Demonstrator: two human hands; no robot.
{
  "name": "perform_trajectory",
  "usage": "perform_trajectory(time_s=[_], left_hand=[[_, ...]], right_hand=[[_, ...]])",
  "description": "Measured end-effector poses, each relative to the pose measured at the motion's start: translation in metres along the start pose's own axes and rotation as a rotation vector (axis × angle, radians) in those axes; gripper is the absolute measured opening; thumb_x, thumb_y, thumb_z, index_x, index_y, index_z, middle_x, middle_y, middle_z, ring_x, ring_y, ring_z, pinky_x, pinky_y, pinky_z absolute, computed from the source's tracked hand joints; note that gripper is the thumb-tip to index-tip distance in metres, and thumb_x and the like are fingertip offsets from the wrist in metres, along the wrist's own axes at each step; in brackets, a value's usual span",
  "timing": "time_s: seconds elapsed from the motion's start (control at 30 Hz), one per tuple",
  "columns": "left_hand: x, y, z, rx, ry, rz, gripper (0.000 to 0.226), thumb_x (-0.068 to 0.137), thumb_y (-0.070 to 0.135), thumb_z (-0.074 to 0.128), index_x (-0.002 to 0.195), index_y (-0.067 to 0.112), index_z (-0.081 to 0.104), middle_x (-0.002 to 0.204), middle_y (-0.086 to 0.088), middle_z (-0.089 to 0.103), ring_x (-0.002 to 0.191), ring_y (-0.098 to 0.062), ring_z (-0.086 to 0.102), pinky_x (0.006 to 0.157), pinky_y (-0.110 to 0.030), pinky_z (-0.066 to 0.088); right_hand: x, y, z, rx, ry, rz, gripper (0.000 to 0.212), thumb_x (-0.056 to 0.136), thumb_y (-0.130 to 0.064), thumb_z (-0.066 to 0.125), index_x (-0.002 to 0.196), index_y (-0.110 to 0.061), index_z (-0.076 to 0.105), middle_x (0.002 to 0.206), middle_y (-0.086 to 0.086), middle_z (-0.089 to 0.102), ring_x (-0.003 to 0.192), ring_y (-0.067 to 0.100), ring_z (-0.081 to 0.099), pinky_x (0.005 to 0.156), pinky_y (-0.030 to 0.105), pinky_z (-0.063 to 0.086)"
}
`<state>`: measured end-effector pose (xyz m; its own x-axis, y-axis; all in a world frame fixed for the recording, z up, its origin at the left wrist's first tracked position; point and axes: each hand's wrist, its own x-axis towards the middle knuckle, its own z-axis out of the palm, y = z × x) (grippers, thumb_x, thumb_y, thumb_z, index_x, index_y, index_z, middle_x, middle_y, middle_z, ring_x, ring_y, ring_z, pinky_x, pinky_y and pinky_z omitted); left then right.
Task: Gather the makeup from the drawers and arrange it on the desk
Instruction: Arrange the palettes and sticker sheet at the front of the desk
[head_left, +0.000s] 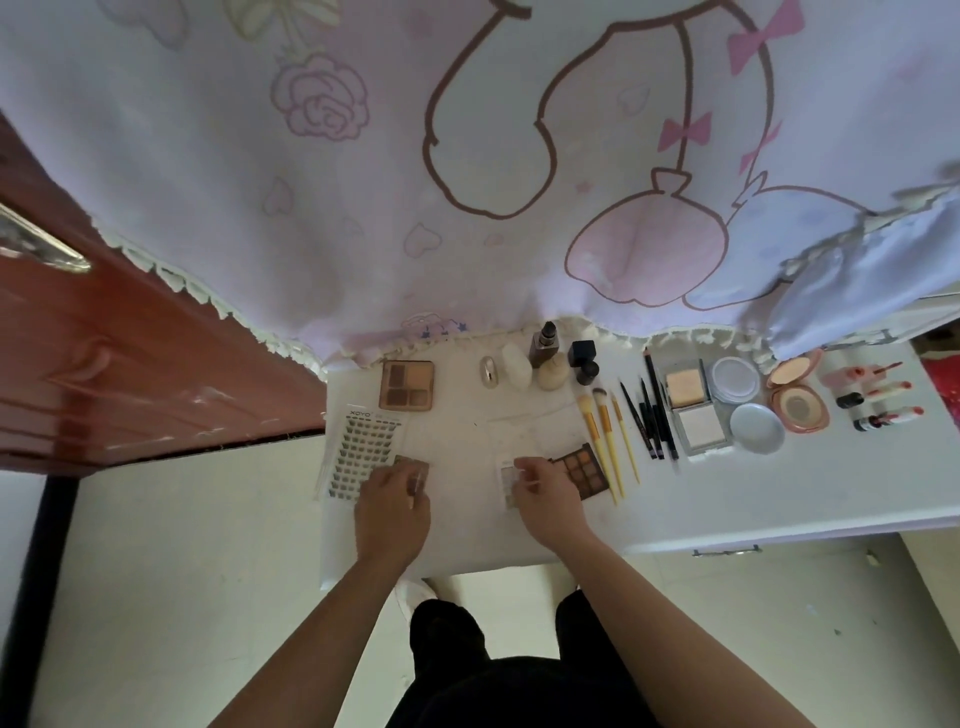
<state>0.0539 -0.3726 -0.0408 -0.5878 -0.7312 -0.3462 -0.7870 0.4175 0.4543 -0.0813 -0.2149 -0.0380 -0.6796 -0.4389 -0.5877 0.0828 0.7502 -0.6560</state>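
Curling around a small brownish case (414, 469), the fingers (400, 475) of the left hand (395, 501) grip it low over the white surface (727, 493). The fingers (531, 470) of the right hand (545, 496) are bent over a small clear case (507, 483), holding it against the surface; how firmly, I cannot tell. Touching the left fingers on their outer side lies a lash sheet (363, 449) with rows of small dark tufts. Just beyond the same fingers sits an open four-pan palette (407, 385). Right beside the right fingers lies a dark palette (582, 470) of brown and orange pans, and past it three yellow-handled brushes (605, 441) lie side by side. Further right of those come a cluster of dark pencils (652, 421), an open square compact (693, 410), two round clear lids (756, 428), an open pink round compact (797, 397) and several lipsticks (883, 400) near the far end. Beyond the gap between the two hands stand a silver oval piece (489, 371), a white egg-shaped piece (517, 366), a brown bottle (544, 343) and a black bottle (583, 356). A pale printed cloth (467, 156) hangs behind them all, and a reddish door (130, 364) stands well left of the left hand.
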Motion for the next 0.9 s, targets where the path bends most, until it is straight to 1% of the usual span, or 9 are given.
perform_trajectory(time_s=[0.07, 0.13, 0.27, 0.37, 0.53, 0.6, 0.7, 0.8, 0.9], left_hand=[[-0.001, -0.018, -0.011, 0.139, -0.008, -0.051, 0.040, 0.091, 0.020, 0.056, 0.131, 0.018, 0.058, 0.140, -0.007, 0.049, 0.129, -0.029, 0.043, 0.103, -0.046, 0.039], [-0.002, -0.035, -0.019, 0.205, -0.024, -0.051, 0.047, 0.092, 0.018, 0.053, 0.139, 0.017, 0.051, 0.152, -0.008, 0.039, 0.140, -0.029, 0.032, 0.110, -0.047, 0.032], [0.002, -0.061, -0.026, 0.276, -0.101, -0.003, 0.054, 0.091, 0.015, 0.051, 0.144, 0.017, 0.045, 0.158, -0.010, 0.029, 0.147, -0.029, 0.022, 0.112, -0.048, 0.030], [0.005, -0.068, -0.027, 0.261, -0.117, -0.001, 0.054, 0.090, 0.014, 0.052, 0.143, 0.015, 0.046, 0.160, -0.011, 0.027, 0.148, -0.032, 0.020, 0.112, -0.050, 0.031], [0.008, -0.075, -0.029, 0.280, -0.163, 0.030, 0.060, 0.092, 0.017, 0.048, 0.150, 0.026, 0.035, 0.163, -0.005, 0.016, 0.150, -0.025, 0.009, 0.115, -0.046, 0.024], [0.011, -0.078, -0.032, 0.293, -0.175, 0.053, 0.061, 0.091, 0.017, 0.049, 0.150, 0.028, 0.036, 0.163, -0.003, 0.016, 0.150, -0.024, 0.009, 0.116, -0.047, 0.024], [0.013, -0.077, -0.035, 0.273, -0.170, 0.059, 0.060, 0.088, 0.015, 0.053, 0.145, 0.028, 0.044, 0.160, -0.005, 0.026, 0.147, -0.027, 0.018, 0.113, -0.048, 0.028], [0.015, -0.076, -0.036, 0.263, -0.166, 0.052, 0.056, 0.087, 0.015, 0.053, 0.142, 0.029, 0.049, 0.157, -0.003, 0.029, 0.144, -0.027, 0.022, 0.111, -0.047, 0.031], [0.014, -0.075, -0.038, 0.272, -0.178, 0.051, 0.055, 0.088, 0.018, 0.053, 0.142, 0.030, 0.048, 0.158, -0.002, 0.027, 0.143, -0.026, 0.022, 0.111, -0.046, 0.032]], right_hand=[[0.001, -0.010, 0.016, -0.056, -0.023, -0.062, 0.037, 0.095, -0.017, 0.054, 0.132, -0.021, 0.058, 0.124, 0.000, 0.059, 0.105, 0.013, 0.059, 0.090, 0.025, 0.045], [0.001, -0.018, 0.032, -0.095, -0.058, -0.114, 0.038, 0.096, -0.017, 0.056, 0.133, -0.023, 0.056, 0.126, 0.000, 0.056, 0.099, 0.009, 0.056, 0.089, 0.022, 0.043], [0.004, -0.034, 0.059, -0.177, -0.097, -0.194, 0.040, 0.095, -0.018, 0.056, 0.134, -0.025, 0.054, 0.133, 0.000, 0.052, 0.109, 0.015, 0.059, 0.095, 0.029, 0.048], [0.012, -0.050, 0.070, -0.281, -0.103, -0.259, 0.044, 0.095, -0.018, 0.056, 0.139, -0.025, 0.049, 0.140, 0.002, 0.045, 0.123, 0.021, 0.052, 0.101, 0.035, 0.045], [0.057, -0.093, 0.075, -0.525, -0.046, -0.400, 0.064, 0.094, -0.018, 0.057, 0.151, -0.019, 0.029, 0.159, 0.008, 0.023, 0.144, 0.030, 0.028, 0.112, 0.044, 0.037], [0.080, -0.111, 0.078, -0.632, -0.049, -0.423, 0.076, 0.092, -0.018, 0.059, 0.155, -0.019, 0.017, 0.165, 0.011, 0.006, 0.151, 0.033, 0.010, 0.117, 0.048, 0.027], [0.108, -0.126, 0.084, -0.817, -0.123, -0.449, 0.088, 0.091, -0.021, 0.058, 0.158, -0.015, 0.001, 0.165, 0.013, -0.014, 0.152, 0.035, -0.014, 0.122, 0.050, 0.011], [0.115, -0.125, 0.087, -0.882, -0.159, -0.482, 0.086, 0.090, -0.021, 0.061, 0.157, -0.010, 0.008, 0.165, 0.013, -0.002, 0.153, 0.036, -0.007, 0.123, 0.050, 0.015], [0.110, -0.116, 0.081, -0.848, -0.046, -0.545, 0.061, 0.085, -0.009, 0.062, 0.142, -0.012, 0.039, 0.148, 0.014, 0.031, 0.141, 0.037, 0.027, 0.110, 0.048, 0.037]])
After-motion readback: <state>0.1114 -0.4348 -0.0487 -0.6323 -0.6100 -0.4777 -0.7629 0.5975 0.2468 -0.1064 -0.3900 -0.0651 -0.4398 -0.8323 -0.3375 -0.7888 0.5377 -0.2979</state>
